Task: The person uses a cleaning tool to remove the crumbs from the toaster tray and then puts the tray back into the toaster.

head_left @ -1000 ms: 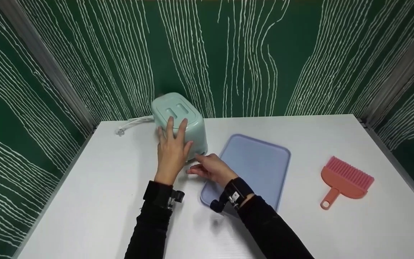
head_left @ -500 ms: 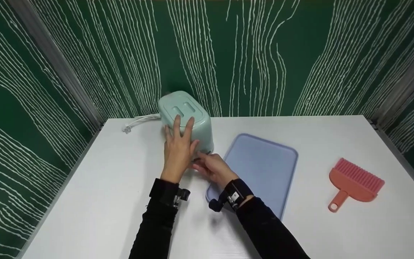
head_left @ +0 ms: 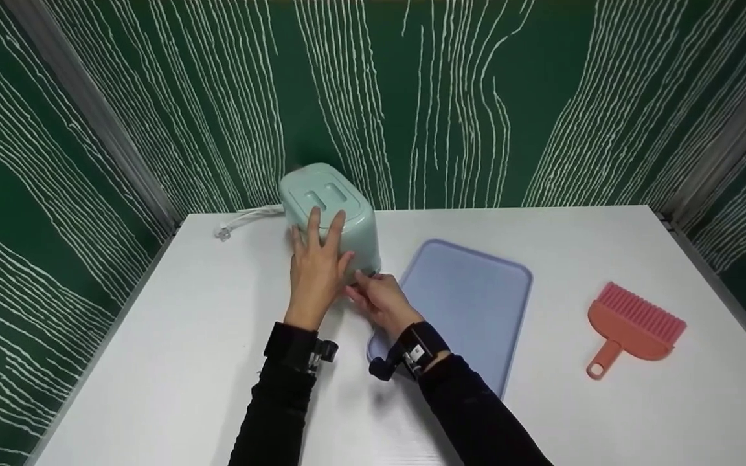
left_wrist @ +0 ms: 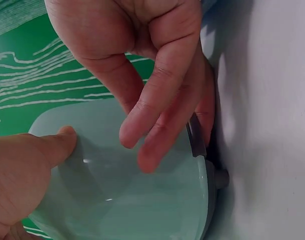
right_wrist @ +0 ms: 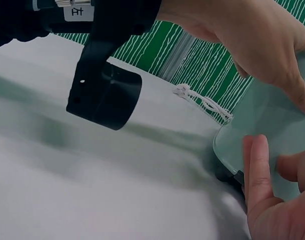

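Note:
A mint-green toaster stands at the back left of the table; its rounded top has two shallow slots or recesses. My left hand rests on it, fingers spread and straight over the top edge, thumb pressing the near end face. My right hand is low at that same end, by the base. In the left wrist view, fingers of the right hand lie across the end face, and one finger reaches a dark grey strip at the bottom edge. Whether it pinches that strip is hidden.
A lilac tray lies right of the toaster, partly under my right forearm. Farther right is a coral hand brush. A white power cord with its plug lies behind left. Green walls with white lines enclose the white table.
My right hand has moved slightly closer to the toaster's base, its fingers now up against the lower edge. The left hand stays on the toaster. The whole view has shifted a little.

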The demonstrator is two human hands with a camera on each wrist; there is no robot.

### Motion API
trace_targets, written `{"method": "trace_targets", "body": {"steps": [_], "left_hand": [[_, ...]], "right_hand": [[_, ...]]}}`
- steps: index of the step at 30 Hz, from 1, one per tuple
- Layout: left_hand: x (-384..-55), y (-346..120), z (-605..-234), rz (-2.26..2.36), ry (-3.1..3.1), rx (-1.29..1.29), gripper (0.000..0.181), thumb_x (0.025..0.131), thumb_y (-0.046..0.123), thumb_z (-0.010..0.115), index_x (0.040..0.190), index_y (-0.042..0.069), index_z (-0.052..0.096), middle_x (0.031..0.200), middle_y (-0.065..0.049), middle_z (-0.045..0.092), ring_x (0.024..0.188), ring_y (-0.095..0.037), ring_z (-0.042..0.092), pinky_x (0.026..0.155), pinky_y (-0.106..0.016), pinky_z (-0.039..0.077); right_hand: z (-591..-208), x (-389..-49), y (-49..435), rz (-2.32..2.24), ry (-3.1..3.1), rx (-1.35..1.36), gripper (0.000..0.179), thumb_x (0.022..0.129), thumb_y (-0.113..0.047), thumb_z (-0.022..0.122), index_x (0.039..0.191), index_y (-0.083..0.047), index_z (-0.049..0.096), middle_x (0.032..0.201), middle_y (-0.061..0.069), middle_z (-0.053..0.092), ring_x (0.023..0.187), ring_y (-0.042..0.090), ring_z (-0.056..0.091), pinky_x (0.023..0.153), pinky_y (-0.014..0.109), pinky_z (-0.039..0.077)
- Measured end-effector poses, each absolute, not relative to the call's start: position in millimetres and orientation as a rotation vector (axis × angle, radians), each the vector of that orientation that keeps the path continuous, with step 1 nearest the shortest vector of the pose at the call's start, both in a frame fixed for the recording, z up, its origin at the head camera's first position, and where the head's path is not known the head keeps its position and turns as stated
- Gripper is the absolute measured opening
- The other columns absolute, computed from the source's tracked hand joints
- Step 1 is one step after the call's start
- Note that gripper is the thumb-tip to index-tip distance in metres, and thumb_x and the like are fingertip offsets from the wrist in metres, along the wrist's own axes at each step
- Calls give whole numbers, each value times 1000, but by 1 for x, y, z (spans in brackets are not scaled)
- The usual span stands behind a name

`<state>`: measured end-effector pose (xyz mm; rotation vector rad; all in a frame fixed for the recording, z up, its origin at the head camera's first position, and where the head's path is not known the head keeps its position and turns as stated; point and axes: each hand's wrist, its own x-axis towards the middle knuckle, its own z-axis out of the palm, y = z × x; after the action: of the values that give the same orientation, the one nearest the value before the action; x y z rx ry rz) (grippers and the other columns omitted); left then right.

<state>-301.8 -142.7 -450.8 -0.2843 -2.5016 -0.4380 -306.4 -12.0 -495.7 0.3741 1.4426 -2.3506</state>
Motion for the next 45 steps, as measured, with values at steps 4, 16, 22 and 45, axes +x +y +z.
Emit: {"method": "trace_targets", "body": {"steps": [4,16,22,45], "left_hand": [[-302,-143,-450,-448,-2524,-280,69,102,32,73,163,23,43,170,-25,32,145,-73,36,97,-73,57],[-301,-144,-452,-393,-2454,-314,70,100,31,77,162,21,46,167,-27,37,138,-75,42,90,-72,60],[-302,-145,-453,-406,-2450,-318,70,100,29,76,161,19,46,167,-29,36,138,-76,41,96,-73,58],[-302,-144,-453,-388,-2482,-307,69,102,30,75,163,19,45,168,-27,33,140,-73,42,86,-67,63]], "right_hand": [[-496,-307,-12,-2348,1460,349,16,111,-15,58,108,1,60,69,5,66,54,6,66,51,14,53],[-498,-308,-15,-2291,1525,297,20,113,-16,55,112,3,58,78,7,66,62,9,68,62,16,60],[-498,-309,-16,-2292,1514,293,18,113,-15,55,103,0,57,75,7,66,59,9,67,59,16,60],[-498,-308,-12,-2180,1617,259,27,114,-22,54,97,-1,55,69,3,66,53,6,62,54,16,55]]}}
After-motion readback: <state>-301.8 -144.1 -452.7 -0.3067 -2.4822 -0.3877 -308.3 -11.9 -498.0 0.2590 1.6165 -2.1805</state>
